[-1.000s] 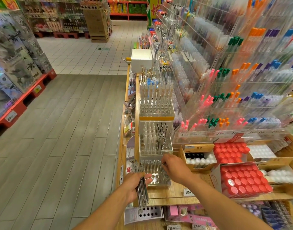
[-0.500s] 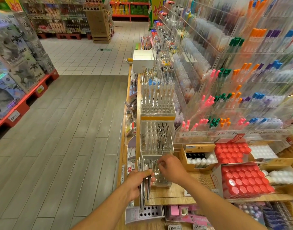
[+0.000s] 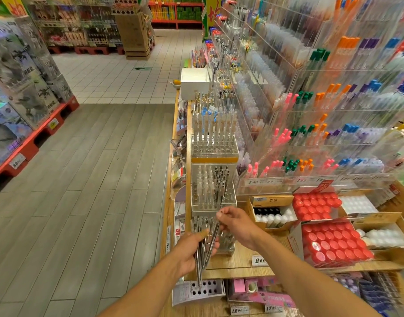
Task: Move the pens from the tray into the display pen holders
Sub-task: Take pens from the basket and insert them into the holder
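My left hand point(image 3: 191, 252) grips a bundle of slim silver pens point(image 3: 202, 259) that hang down in front of the wooden shelf. My right hand point(image 3: 236, 225) pinches the top end of one pen point(image 3: 213, 239) from that bundle, and the pen slants down toward my left hand. Just behind both hands stands the lowest clear display pen holder point(image 3: 223, 243), with several pens in it. Above it rise a second holder point(image 3: 213, 188) with black and white pens and a third holder point(image 3: 213, 138) with tall white pens. No tray can be picked out.
Wooden shelf point(image 3: 242, 261) carries boxes of red-capped items point(image 3: 331, 243) and white bottles point(image 3: 271, 216) to the right. Acrylic racks of coloured markers point(image 3: 310, 133) fill the right side. A perforated white card point(image 3: 201, 291) sits on the lower shelf. Aisle floor point(image 3: 93, 179) lies left.
My right hand left the lowest holder, moved left to the bundle and took hold of one pen's top. My left hand raised the bundle slightly.
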